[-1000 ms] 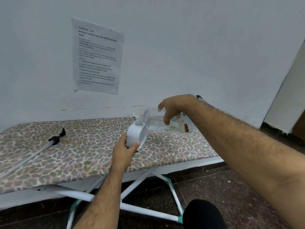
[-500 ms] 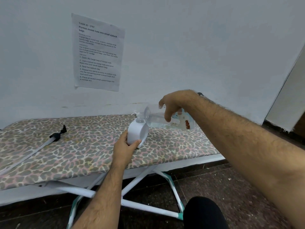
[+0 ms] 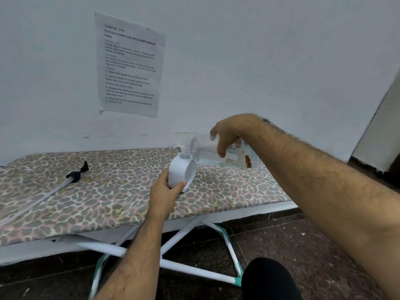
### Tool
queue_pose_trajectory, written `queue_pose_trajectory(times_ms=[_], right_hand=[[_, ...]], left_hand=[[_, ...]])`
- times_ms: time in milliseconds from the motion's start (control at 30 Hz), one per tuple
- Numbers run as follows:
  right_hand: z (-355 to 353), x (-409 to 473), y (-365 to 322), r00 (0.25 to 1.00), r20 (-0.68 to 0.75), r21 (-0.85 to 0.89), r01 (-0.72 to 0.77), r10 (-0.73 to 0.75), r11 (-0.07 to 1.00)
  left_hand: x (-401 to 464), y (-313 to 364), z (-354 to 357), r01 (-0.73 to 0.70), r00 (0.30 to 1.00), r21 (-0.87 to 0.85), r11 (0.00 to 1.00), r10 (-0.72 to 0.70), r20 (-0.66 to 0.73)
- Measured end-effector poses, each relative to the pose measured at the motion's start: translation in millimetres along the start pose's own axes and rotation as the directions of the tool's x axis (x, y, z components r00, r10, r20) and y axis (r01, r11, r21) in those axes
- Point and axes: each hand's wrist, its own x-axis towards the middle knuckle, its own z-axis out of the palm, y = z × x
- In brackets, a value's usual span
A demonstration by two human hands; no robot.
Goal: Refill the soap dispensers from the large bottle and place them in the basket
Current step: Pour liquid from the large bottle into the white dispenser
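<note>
Head view. The left hand (image 3: 165, 191) grips the lower part of a white soap dispenser (image 3: 181, 172), thumb and fingers curled round its body; the dispenser stands tilted on the padded board (image 3: 108, 198), near the board's front edge and right of its middle. The dispenser's open neck (image 3: 184, 153) points upward. The right hand (image 3: 227, 135) holds a large clear bottle (image 3: 218, 153) from above, fingers and thumb clamped round its barrel. The bottle lies almost level in the air, its mouth just beside the dispenser's neck and its labelled base toward the right. Clear liquid fills the lower side of the bottle. Whether liquid is passing between the two cannot be told. A pump head with a long white tube (image 3: 43, 195) lies on the left of the board, well apart from both hands. A printed sheet (image 3: 129, 63) hangs on the wall (image 3: 259, 50) behind. The board's white crossed legs (image 3: 190, 226) stand on a dark floor (image 3: 303, 245).
</note>
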Motion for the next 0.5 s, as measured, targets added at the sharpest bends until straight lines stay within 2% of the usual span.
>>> queue_pose_trajectory(times_ms=[500], right_hand=[[-3.2,-1.1,-4.3,1.0,0.025,-0.05,0.001,0.0,0.999]], left_hand=[[-1.1,0.2,0.1,0.002,1.0,-0.005,1.0,-0.002,-0.002]])
